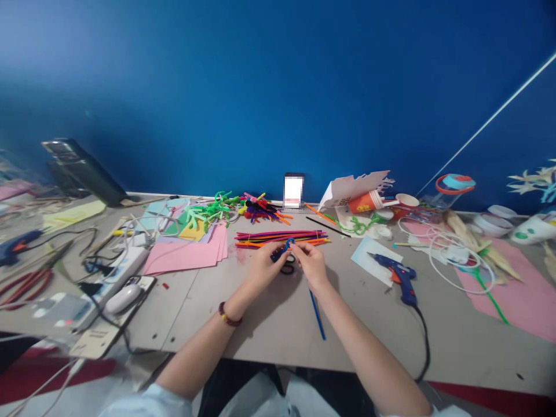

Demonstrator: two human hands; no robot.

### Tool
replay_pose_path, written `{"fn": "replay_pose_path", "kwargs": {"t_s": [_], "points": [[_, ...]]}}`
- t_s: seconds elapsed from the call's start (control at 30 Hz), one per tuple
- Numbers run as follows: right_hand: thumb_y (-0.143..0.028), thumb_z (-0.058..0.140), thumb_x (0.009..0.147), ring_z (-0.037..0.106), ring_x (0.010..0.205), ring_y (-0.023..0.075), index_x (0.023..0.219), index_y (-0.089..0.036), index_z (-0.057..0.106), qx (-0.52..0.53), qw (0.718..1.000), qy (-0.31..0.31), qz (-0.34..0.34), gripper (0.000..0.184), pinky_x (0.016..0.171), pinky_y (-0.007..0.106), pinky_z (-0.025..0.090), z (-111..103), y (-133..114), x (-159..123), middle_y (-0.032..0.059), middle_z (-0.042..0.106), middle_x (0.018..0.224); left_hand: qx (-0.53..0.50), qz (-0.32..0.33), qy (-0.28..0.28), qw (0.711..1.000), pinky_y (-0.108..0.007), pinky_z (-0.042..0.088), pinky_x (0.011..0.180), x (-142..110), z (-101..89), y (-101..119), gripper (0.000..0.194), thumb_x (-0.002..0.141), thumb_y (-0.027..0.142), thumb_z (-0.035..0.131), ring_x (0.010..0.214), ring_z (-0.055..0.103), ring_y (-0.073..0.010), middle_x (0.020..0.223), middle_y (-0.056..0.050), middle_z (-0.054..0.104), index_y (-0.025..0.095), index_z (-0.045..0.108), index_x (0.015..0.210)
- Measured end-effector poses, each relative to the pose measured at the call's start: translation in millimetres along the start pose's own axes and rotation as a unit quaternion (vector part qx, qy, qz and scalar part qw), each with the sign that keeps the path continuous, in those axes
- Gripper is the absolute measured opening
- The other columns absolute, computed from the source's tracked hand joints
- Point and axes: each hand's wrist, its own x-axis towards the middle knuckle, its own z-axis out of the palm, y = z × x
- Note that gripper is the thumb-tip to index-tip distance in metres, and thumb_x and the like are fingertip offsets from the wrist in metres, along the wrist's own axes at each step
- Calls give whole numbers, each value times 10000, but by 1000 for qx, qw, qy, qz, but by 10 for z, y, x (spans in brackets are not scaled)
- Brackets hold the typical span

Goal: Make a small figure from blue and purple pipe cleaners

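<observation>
My left hand (263,267) and my right hand (310,264) meet over the middle of the grey table (269,324), both pinched on a blue pipe cleaner (316,313). Its upper end is bent into a small loop between my fingertips, and its long tail runs down under my right wrist toward me. A dark pair of scissors (287,267) lies just beneath my fingers. Right behind my hands lies a bundle of coloured pipe cleaners (280,237). A beaded bracelet sits on my left wrist.
A blue glue gun (398,274) with a black cord lies to the right. Pink paper sheets (186,255) and a green and mixed pipe-cleaner heap (234,207) are at left. A phone (293,190) leans on the blue wall. Paper cups (369,201), white cable and a power strip (115,272) clutter the sides.
</observation>
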Motion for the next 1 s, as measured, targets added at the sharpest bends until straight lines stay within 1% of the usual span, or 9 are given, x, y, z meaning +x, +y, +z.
{"fn": "replay_pose_path", "kwargs": {"t_s": [0.1,0.27,0.4,0.5,0.57,0.63,0.8,0.9,1.0], "points": [[-423,730,601,459,480,93,686,-169,666,-19,1000,-3,-12,276,416,210,343,-2,15,4,-22,555,527,-4,10,11,1000,-252,425,762,-26,1,8,178,666,234,733,927,548,-218,902,-70,657,227,711,843],[-419,708,623,503,545,116,725,-174,672,-41,998,-21,-30,268,450,220,389,-15,46,17,-2,586,603,-32,-7,19,999,-243,419,747,-21,16,22,104,708,218,691,913,552,-209,855,-59,656,221,704,811],[-376,666,682,549,647,139,741,-196,674,-79,990,-34,-112,190,557,250,451,-23,10,-3,26,616,755,-23,13,-4,1000,-219,391,650,8,25,12,73,722,239,669,745,538,-168,750,-40,643,187,700,763],[-345,627,733,560,692,146,742,-201,667,-108,979,-38,-170,150,619,263,459,-24,-40,-30,33,602,789,-27,11,-45,999,-205,358,560,36,15,20,155,757,306,631,603,480,-124,643,-9,583,159,676,739],[-346,614,751,561,697,147,749,-201,657,-122,975,-35,-185,151,624,264,455,-24,-60,-41,34,597,795,-40,-12,-73,996,-197,333,499,52,1,36,226,772,367,608,523,437,-100,567,16,515,152,645,713],[-359,623,747,554,670,141,750,-203,636,-120,977,-28,-172,157,607,260,449,-24,-64,-41,26,599,783,-62,-38,-91,993,-192,317,457,64,-12,52,279,763,420,606,470,412,-83,527,33,467,151,613,688],[-391,686,691,502,562,115,763,-202,607,-82,993,-17,-87,217,502,229,398,-30,-29,-1,-5,605,687,-143,-88,-118,979,-187,330,437,62,-26,63,310,719,452,651,432,409,-66,508,44,451,149,589,686],[-422,705,666,470,513,103,795,-193,628,-49,997,-33,-54,273,446,215,356,-38,-1,23,-16,597,629,-212,-130,-146,958,-187,347,438,50,-29,60,296,710,426,671,426,406,-57,523,45,452,138,606,731],[-429,717,651,442,477,87,769,-182,632,-14,998,-54,-25,287,426,203,333,-38,8,26,-29,584,576,-270,-155,-174,934,-185,356,436,41,-25,71,291,711,401,681,412,374,-43,520,52,433,122,607,748]]}}
